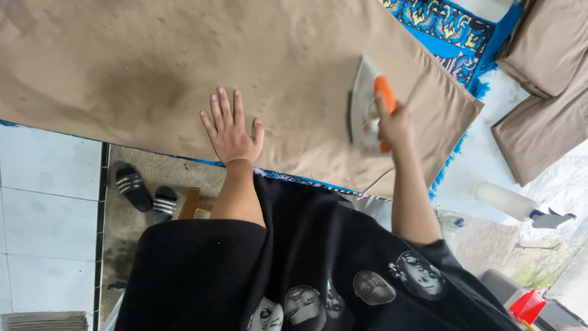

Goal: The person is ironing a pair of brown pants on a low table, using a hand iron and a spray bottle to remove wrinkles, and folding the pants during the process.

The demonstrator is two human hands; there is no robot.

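in the head view, the left hand (pixel 229 130) lay flat and open, fingers spread, pressed palm-down on a tan cloth (pixel 184 67) stretched over a padded surface. the right hand (pixel 395 125) was closed around the orange handle of an iron (pixel 366 110), which sat on the same cloth, well apart from the left hand and close to the cloth's far hemmed end. a thin cord trailed from under the right wrist toward the person's body.

the cloth looked soft, limp and light, likely to wrinkle or slide unless pinned, so a flat palm suited it better than a pinch. the iron seemed stiff, fairly heavy and hot at its soleplate; the handle was the only safe place to take hold.

beyond the right hand lay folded tan pieces (pixel 545 86) on a blue patterned rug (pixel 450 30), and a white spray bottle (pixel 511 202) beside the right forearm. black sandals (pixel 144 191) stood on the floor below the left forearm.
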